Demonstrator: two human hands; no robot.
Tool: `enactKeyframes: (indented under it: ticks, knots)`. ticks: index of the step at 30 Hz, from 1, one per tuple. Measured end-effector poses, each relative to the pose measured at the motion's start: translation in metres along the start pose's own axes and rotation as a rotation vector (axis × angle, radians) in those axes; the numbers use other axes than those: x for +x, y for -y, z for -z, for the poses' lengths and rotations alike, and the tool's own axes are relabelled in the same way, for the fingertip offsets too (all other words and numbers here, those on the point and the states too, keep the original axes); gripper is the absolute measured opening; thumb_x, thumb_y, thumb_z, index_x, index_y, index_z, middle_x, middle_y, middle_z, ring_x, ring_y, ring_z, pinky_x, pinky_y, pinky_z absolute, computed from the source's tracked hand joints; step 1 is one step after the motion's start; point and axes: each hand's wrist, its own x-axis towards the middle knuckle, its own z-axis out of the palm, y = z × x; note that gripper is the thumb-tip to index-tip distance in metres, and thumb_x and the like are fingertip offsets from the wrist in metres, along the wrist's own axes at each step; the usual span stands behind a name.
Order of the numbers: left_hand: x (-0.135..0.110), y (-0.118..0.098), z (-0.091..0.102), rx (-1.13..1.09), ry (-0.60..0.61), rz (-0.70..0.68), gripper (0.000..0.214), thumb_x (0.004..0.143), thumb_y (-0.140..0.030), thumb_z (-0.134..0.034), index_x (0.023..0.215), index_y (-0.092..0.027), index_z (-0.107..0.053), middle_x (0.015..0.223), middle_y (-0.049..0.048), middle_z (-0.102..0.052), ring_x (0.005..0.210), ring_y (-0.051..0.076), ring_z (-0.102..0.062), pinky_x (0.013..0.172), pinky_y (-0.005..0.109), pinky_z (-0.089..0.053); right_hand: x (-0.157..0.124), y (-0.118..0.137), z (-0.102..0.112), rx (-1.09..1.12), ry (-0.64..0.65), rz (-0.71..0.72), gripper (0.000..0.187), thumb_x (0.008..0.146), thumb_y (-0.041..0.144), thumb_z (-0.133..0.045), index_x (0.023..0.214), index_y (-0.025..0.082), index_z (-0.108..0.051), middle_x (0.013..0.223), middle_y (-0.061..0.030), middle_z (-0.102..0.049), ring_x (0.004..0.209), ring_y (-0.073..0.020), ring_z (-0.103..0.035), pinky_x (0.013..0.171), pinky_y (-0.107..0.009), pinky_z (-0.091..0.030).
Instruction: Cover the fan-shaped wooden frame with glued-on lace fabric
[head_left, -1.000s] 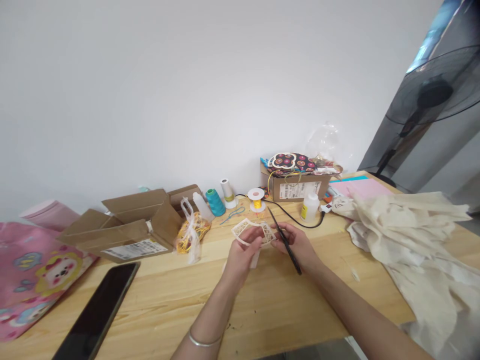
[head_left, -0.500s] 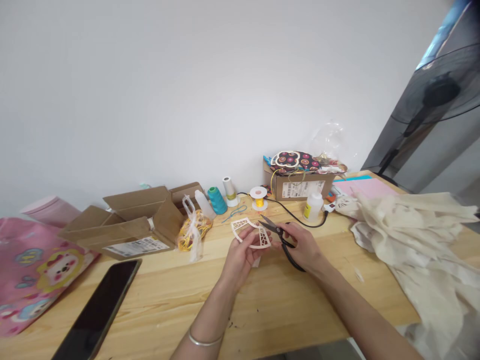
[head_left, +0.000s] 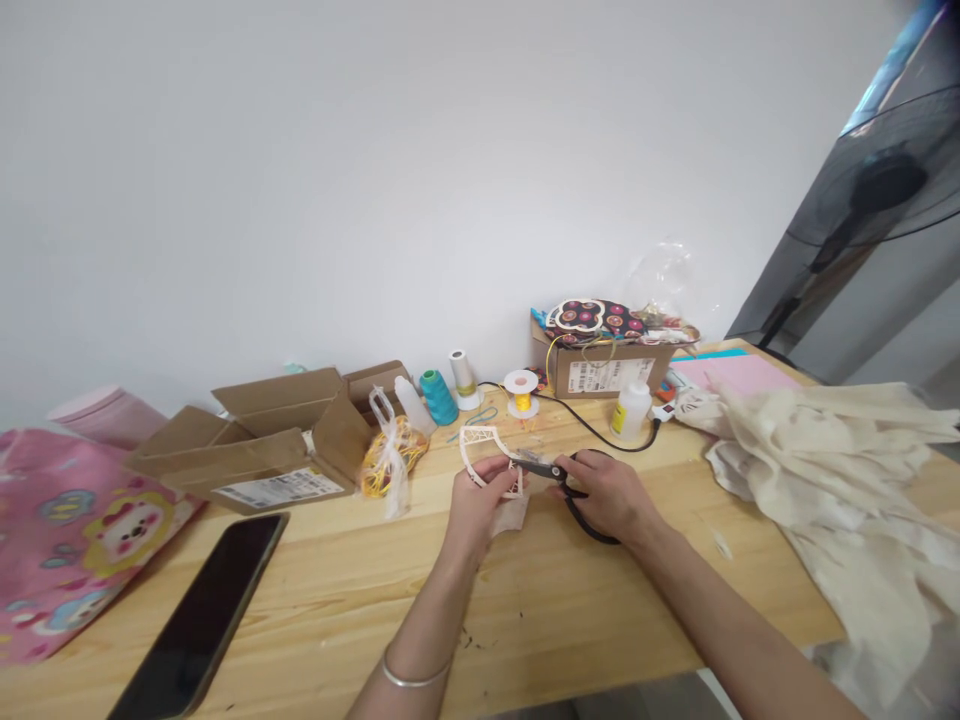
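My left hand [head_left: 480, 500] is closed on a pale, curved frame with cut-out lattice panels [head_left: 478, 436], held above the table. Part of the frame is hidden behind my fingers. A small whitish piece [head_left: 511, 514] shows just below that hand, and I cannot tell whether it is held or lies on the table. My right hand [head_left: 604, 495] grips black-handled scissors [head_left: 551, 470], fingers around the loops. Their blades point left and meet the right-hand part of the frame; they look nearly closed there.
Spools of yellow [head_left: 521, 402] and teal thread [head_left: 439, 398] stand behind my hands, near a glue bottle [head_left: 631, 410]. Cardboard boxes [head_left: 281, 488] sit along the wall. A phone [head_left: 202, 610] lies at left; cream cloth [head_left: 840, 480] is heaped at right, past a black cable [head_left: 592, 433].
The left hand has turned the lattice frame so it stands more upright. The scissors' blades have swung lower and closed in on its right part. The whitish piece below shows more.
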Motion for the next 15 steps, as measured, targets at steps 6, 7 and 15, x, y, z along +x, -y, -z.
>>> enactKeyframes:
  ticks: [6,7,15]
  knots:
    - [-0.0006,-0.0033,0.0031,-0.023,0.033,0.014,0.019,0.054,-0.019,-0.071,0.072,-0.013,-0.068,0.063,0.004,-0.068,0.058,0.013,-0.061,0.058,0.022,-0.047,-0.0007,-0.0007,-0.0012,0.129,0.062,0.002,0.024,0.076,0.037,-0.053,0.089,0.019,-0.063,0.068,-0.0023,-0.06,0.054,-0.011,-0.051,0.05,-0.02,-0.035]
    - [-0.0004,-0.0037,0.0037,-0.012,0.035,0.016,0.019,0.054,-0.018,-0.071,0.071,-0.013,-0.069,0.063,0.0041,-0.068,0.058,0.013,-0.061,0.057,0.022,-0.047,-0.0008,-0.001,-0.0014,0.133,0.066,0.004,0.024,0.076,0.037,-0.053,0.089,0.019,-0.063,0.068,-0.0022,-0.06,0.054,-0.0109,-0.051,0.05,-0.02,-0.035]
    - [0.0022,-0.0074,0.0067,0.04,0.043,0.034,0.017,0.051,-0.017,-0.071,0.067,-0.012,-0.069,0.061,0.0056,-0.068,0.051,0.013,-0.059,0.052,0.023,-0.045,-0.001,-0.0006,-0.0017,0.045,0.058,0.042,0.022,0.077,0.032,-0.05,0.09,0.02,-0.062,0.071,-0.0027,-0.062,0.059,-0.0122,-0.055,0.052,-0.021,-0.035]
